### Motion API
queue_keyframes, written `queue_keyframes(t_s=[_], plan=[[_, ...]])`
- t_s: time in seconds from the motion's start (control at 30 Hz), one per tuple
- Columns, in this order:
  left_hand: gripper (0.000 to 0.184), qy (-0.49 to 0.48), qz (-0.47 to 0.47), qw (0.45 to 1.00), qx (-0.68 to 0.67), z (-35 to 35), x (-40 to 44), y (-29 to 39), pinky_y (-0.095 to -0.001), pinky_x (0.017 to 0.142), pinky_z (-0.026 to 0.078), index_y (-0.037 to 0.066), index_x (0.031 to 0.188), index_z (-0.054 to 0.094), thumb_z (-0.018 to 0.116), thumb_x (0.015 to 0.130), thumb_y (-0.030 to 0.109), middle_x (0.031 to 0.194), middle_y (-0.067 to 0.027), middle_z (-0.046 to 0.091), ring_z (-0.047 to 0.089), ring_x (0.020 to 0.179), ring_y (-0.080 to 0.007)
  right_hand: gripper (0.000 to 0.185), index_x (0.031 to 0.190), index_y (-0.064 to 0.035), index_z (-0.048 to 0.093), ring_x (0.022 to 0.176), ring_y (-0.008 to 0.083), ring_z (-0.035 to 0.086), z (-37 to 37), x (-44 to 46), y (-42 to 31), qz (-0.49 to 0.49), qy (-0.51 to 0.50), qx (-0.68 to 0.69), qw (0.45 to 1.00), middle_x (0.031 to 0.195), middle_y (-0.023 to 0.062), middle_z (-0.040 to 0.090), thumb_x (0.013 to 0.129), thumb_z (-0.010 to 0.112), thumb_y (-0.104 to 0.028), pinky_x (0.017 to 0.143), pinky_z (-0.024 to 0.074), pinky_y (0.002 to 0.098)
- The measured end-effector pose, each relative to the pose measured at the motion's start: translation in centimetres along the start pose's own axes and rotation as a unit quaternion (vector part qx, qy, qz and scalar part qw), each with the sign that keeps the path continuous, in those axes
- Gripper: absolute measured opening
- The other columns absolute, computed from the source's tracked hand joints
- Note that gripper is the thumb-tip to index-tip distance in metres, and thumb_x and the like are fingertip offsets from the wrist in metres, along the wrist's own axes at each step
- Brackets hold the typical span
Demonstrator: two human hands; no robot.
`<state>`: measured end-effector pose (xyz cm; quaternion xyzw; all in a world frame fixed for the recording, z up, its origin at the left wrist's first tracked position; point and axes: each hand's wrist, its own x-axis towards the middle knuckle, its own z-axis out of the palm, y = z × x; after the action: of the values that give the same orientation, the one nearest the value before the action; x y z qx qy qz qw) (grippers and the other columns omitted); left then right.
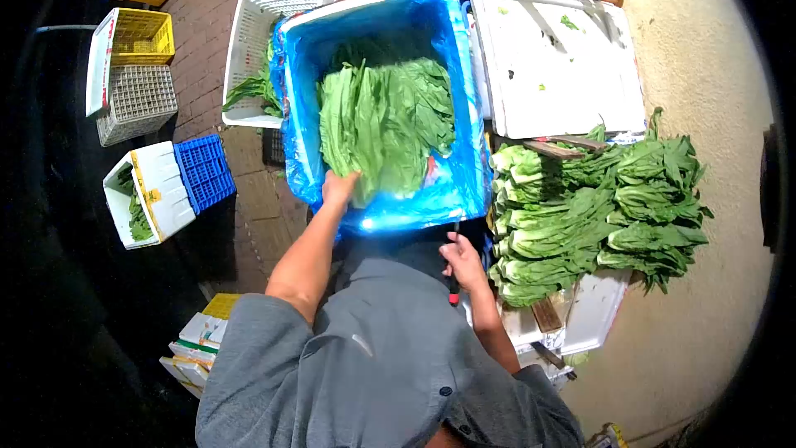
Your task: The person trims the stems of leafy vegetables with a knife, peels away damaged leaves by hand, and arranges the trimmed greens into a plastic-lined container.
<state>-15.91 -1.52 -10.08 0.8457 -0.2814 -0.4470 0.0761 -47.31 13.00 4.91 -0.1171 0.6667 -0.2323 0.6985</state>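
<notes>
My left hand (338, 189) reaches over the near rim of a box lined with blue plastic (464, 174). Its fingers close around the base end of long-leaf lettuce (377, 120), which lies in the box with its leaves pointing away from me. Just outside the box's near right corner, my right hand (464, 261) is curled around a thin black rod with a red end (453, 297). The rod's upper part runs up beside the box, and I cannot make out what it belongs to. A whitish haze blurs the lettuce and the near rim.
Stacked lettuce heads (564, 224) fill the right side. Behind them stands a white foam lid (555, 58) with wooden slats. At left are a white crate (240, 58) holding greens, a blue crate (203, 172), a foam box (162, 191) and yellow crates (145, 33) on brick paving.
</notes>
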Motion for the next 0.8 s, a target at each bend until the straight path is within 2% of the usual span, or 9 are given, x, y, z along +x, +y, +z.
queue_keyframes(t_s=[0.03,0.07,0.23,0.3,0.5,0.53,0.63,0.67,0.8], plan=[[0.078,-0.030,0.015,0.999,-0.019,-0.5,0.1,0.2,-0.0444,0.094,0.049,-0.005,0.123,0.052,0.083,0.068,0.042,0.117,-0.0268,0.064,0.061,0.112,-0.0398,0.052,0.135,-0.0004,0.048,0.056,0.0073,0.052,1.4,0.2,-0.9,-0.001,-0.001,-0.037,0.999,0.092,0.0026,0.060,0.092,0.068,-0.020,0.051,0.0487,0.0238],[0.075,0.008,0.025,0.999,0.048,-0.5,-0.1,0.6,-0.0439,0.093,0.049,-0.006,0.119,0.055,0.083,0.068,0.041,0.115,-0.0259,0.065,0.062,0.111,-0.0386,0.052,0.134,-0.0004,0.049,0.057,0.0070,0.051,2.7,0.2,-2.0,0.003,-0.025,-0.032,0.999,0.093,0.0017,0.060,0.091,0.069,-0.021,0.051,0.0486,0.0236],[0.093,0.060,0.004,0.998,0.015,-0.4,-1.4,2.7,-0.0427,0.096,0.048,-0.010,0.130,0.040,0.085,0.065,0.039,0.121,-0.0299,0.060,0.060,0.112,-0.0423,0.054,0.134,0.0006,0.049,0.062,0.0051,0.052,6.2,1.5,-3.2,0.011,-0.049,-0.044,0.998,0.090,-0.0026,0.055,0.091,0.070,-0.024,0.053,0.0488,0.0221],[0.088,0.035,-0.018,0.995,-0.096,-0.4,-1.5,3.0,-0.0413,0.096,0.048,-0.010,0.128,0.045,0.086,0.064,0.034,0.121,-0.0287,0.061,0.060,0.113,-0.0401,0.054,0.136,0.0006,0.047,0.062,0.0060,0.053,6.7,2.1,-2.6,-0.003,-0.055,-0.069,0.996,0.092,-0.0006,0.058,0.093,0.068,-0.024,0.054,0.0495,0.0223],[0.063,-0.066,-0.010,0.984,-0.163,2.8,4.8,-2.3,-0.0392,0.085,0.053,-0.009,0.115,0.061,0.084,0.065,0.021,0.112,-0.0246,0.067,0.068,0.101,-0.0335,0.046,0.138,-0.0012,0.047,0.058,0.0102,0.055,9.1,1.3,-2.2,-0.020,-0.032,-0.060,0.997,0.101,0.0066,0.066,0.101,0.052,-0.029,0.058,0.0526,0.0268],[0.055,-0.110,-0.009,0.979,-0.171,-0.9,1.3,1.7,-0.0383,0.078,0.055,-0.009,0.114,0.062,0.082,0.070,0.019,0.107,-0.0226,0.069,0.070,0.092,-0.0316,0.041,0.135,-0.0031,0.050,0.057,0.0111,0.055,9.3,1.3,-2.0,-0.037,-0.027,-0.071,0.996,0.097,0.0068,0.066,0.103,0.048,-0.028,0.059,0.0536,0.0289],[0.045,-0.199,-0.049,0.926,-0.318,-3.9,-0.6,4.3,-0.0374,0.075,0.056,-0.009,0.111,0.064,0.077,0.077,0.016,0.103,-0.0206,0.070,0.070,0.086,-0.0309,0.038,0.132,-0.0040,0.052,0.056,0.0112,0.055,9.4,1.8,-2.0,-0.024,0.013,0.006,1.000,0.093,0.0069,0.066,0.103,0.046,-0.027,0.059,0.0542,0.0295],[0.041,-0.231,-0.082,0.913,-0.325,-4.5,-0.4,4.8,-0.0393,0.077,0.056,-0.009,0.115,0.062,0.073,0.083,0.014,0.106,-0.0187,0.069,0.069,0.088,-0.0307,0.036,0.129,-0.0038,0.054,0.054,0.0115,0.055,9.2,2.2,-2.0,-0.043,0.035,0.005,0.998,0.089,0.0073,0.066,0.103,0.044,-0.027,0.058,0.0546,0.0304],[0.041,-0.332,-0.072,0.789,-0.512,-12.6,-6.8,11.6,-0.0420,0.085,0.057,-0.007,0.122,0.057,0.069,0.089,0.015,0.115,-0.0175,0.066,0.068,0.097,-0.0290,0.036,0.129,-0.0034,0.053,0.052,0.0086,0.053,9.2,2.3,-4.8,-0.114,0.085,0.006,0.990,0.083,0.0051,0.064,0.103,0.045,-0.028,0.054,0.0529,0.0265]])
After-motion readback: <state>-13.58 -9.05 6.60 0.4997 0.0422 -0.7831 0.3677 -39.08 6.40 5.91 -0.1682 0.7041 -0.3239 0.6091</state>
